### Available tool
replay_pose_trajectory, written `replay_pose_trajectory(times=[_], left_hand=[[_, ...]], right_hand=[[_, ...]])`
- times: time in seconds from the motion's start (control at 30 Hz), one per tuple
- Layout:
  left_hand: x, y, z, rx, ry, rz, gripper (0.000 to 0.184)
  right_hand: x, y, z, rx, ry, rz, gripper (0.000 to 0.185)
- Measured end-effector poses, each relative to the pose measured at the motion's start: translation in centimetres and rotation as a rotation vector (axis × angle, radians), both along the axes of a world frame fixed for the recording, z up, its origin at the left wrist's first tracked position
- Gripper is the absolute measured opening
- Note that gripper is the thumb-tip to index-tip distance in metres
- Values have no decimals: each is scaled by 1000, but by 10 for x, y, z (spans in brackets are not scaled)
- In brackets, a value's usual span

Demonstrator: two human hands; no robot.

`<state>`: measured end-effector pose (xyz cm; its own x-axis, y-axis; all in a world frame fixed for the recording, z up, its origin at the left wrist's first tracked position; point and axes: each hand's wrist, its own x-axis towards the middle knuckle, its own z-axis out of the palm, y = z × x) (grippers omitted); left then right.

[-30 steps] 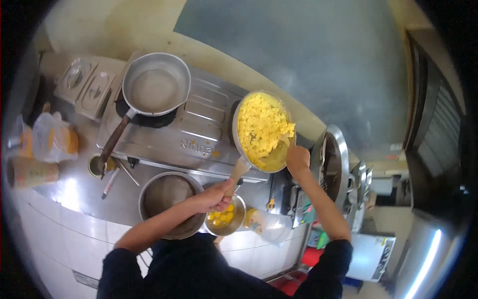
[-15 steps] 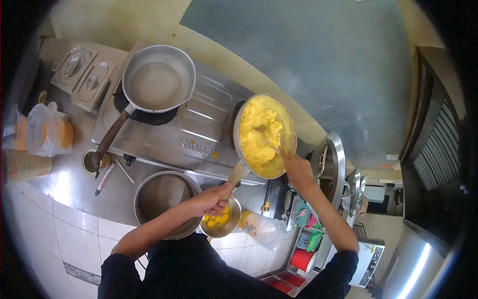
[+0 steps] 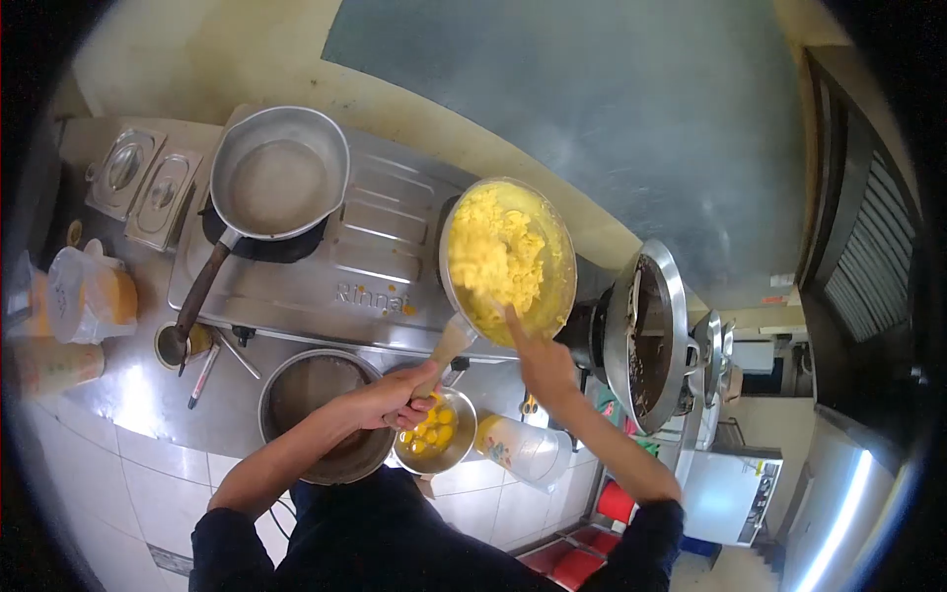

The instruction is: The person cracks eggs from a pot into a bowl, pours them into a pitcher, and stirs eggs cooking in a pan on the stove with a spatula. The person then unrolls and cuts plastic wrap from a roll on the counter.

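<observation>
My left hand [image 3: 400, 397] is wrapped round the pale handle of a saucepan [image 3: 562, 247] on the right burner. The pan is tilted and holds soft yellow scrambled eggs [image 3: 503, 247]. At its near rim, my right hand [image 3: 546, 363] is closed on a slim stirring utensil [image 3: 496, 304]; its head is blurred or buried in the eggs, so its exact kind is unclear. Below my left hand sits a metal bowl of raw egg yolks [image 3: 434, 431]. Beside it stands a large metal pot [image 3: 301, 388], partly behind my left forearm.
An empty saucepan [image 3: 281, 178] rests on the left burner of the stove [image 3: 385, 232]. Lidded steel containers [image 3: 126, 170] stand at the far left, near a bagged orange container [image 3: 94, 296]. A plastic jug [image 3: 523, 452] is front right; a large wok [image 3: 651, 335] lies farther right.
The eggs have shifted into looser clumps toward the pan's left side. My right hand has moved left and down along the rim with the utensil. The camera view has also shifted.
</observation>
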<state>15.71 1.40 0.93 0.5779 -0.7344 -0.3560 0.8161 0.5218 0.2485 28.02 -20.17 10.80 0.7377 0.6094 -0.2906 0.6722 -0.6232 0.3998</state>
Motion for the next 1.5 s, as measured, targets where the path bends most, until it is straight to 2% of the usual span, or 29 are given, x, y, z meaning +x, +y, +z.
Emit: replay_pose_trajectory(times=[0.07,0.1,0.17,0.2,0.27,0.4,0.47,0.5,0.53,0.6,0.67,0.7,0.73,0.8,0.87,0.9,0.97,1.03,1.1,1.17,1.27,1.43,1.5], left_hand=[[1,-10,-5,20,-6,43,41],[1,-14,-7,29,-10,104,41],[4,-17,-2,63,-3,135,41],[5,-19,0,75,12,173,41],[5,-20,-2,96,7,179,41],[4,-22,-4,91,-2,205,42],[5,-26,-7,49,7,208,42],[5,-28,-9,51,2,195,42],[5,-29,-11,42,11,210,41],[4,-30,-12,38,17,210,40],[6,-29,-12,-2,17,226,40],[6,-30,-12,12,6,208,40],[4,-31,-12,6,19,218,40],[7,-34,-10,11,24,222,40],[5,-36,-8,13,27,191,41],[5,-38,-11,11,11,188,41],[7,-35,-11,25,25,175,41],[10,-29,-13,29,13,160,42],[10,-20,-6,37,8,149,41],[12,-16,-4,44,-28,156,40],[11,-17,-9,63,-45,152,44],[6,-18,4,200,-59,36,45],[10,-7,2,178,-77,-51,45]], right_hand=[[14,19,-32,122,-133,-42,59],[29,26,-31,140,-140,-52,59],[58,30,-20,187,-1,-303,50],[66,20,-21,204,-7,-313,50],[84,-10,-34,581,33,-258,38],[91,-32,-30,680,-163,-224,34],[72,1,4,159,-104,-547,37],[65,-3,-9,162,-108,-559,37],[55,-4,-24,48,-220,-337,38],[48,-18,-24,-65,-329,-129,39],[38,-10,52,-62,-8,-109,36],[29,-5,79,-65,11,-91,38],[21,-5,81,-47,2,-113,38],[3,-1,77,-213,97,-146,38],[8,-12,21,-200,112,-129,34],[22,-21,-9,-56,-47,-151,27],[50,-29,-11,46,-154,-219,19],[82,-35,29,-17,-50,-255,17],[75,-29,66,-46,22,-248,18],[67,-15,95,-95,89,-389,21],[55,-12,74,-201,-45,-417,21],[121,-12,34,-109,-160,-424,16],[138,-1,18,-2,-301,-229,11]])
